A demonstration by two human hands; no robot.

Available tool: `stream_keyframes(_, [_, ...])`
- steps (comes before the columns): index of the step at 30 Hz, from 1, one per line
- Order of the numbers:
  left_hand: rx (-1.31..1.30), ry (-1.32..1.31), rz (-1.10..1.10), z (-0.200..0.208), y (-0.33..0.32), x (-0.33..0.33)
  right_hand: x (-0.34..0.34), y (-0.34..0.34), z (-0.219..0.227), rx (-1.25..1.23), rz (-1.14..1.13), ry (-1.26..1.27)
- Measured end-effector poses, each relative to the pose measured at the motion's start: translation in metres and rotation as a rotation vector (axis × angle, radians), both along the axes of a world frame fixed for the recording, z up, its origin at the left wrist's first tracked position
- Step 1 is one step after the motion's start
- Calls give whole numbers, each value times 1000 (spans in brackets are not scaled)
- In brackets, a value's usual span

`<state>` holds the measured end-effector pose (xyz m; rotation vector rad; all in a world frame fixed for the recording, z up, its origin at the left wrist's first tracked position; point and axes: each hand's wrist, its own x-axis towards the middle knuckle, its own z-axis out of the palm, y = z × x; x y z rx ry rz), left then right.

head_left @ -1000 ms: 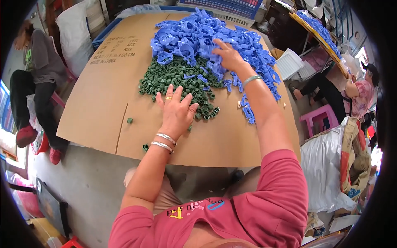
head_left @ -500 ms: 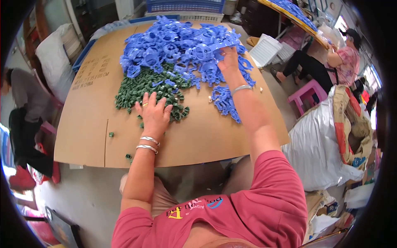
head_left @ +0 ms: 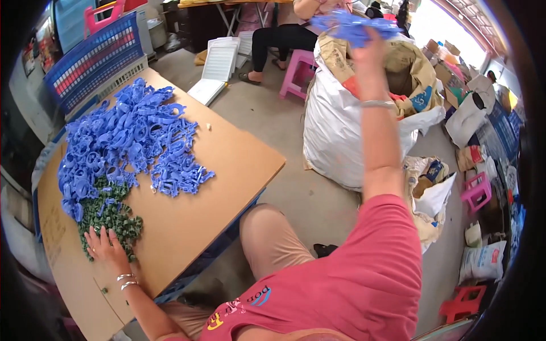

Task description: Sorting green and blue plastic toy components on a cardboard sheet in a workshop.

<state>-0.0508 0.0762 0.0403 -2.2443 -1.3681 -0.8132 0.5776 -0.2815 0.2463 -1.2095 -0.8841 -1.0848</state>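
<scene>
My right hand, blurred by motion, is lifted at arm's length to the far right. It grips a bunch of blue plastic parts above the mouth of a big white woven sack. My left hand lies with fingers spread at the near edge of a heap of small green plastic pieces. Beyond the green heap spreads a larger pile of blue plastic parts, some ring-shaped. Both piles rest on a brown cardboard sheet covering the table.
A blue plastic crate stands behind the table. Past the sack's left side are a pink stool and a seated person in black trousers. White trays lie on the floor. A smaller open sack sits nearer on the right.
My right hand has swung from the blue pile to over the sack, carrying blue parts. The view has turned right. My left hand stays at the green heap.
</scene>
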Motion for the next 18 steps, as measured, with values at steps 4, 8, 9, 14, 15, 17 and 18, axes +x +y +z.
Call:
stream_keyframes(4, [49, 49, -44, -13, 6, -2, 87, -156, 23, -706, -918, 520])
stream_keyframes(8, [8, -37, -46, 6, -8, 17, 78, -143, -7, -389, -1269, 670])
stream_keyframes(9, [5, -83, -92, 1, -3, 24, 94, -158, -9, -473, -1224, 345])
stream_keyframes(14, [-28, -156, -131, 0, 2, 28, -46, 56, -71, -741, -236, 191])
stream_keyframes(15, [-38, -181, -145, -2, 3, 29, -78, 103, -81, -693, 80, 198])
stream_keyframes(17, [-57, -199, -141, -2, 3, 24, -135, 186, -88, -802, 123, -91])
stream_keyframes(18, [-57, -220, -151, -2, 3, 21, -143, 228, -98, -837, 232, -157])
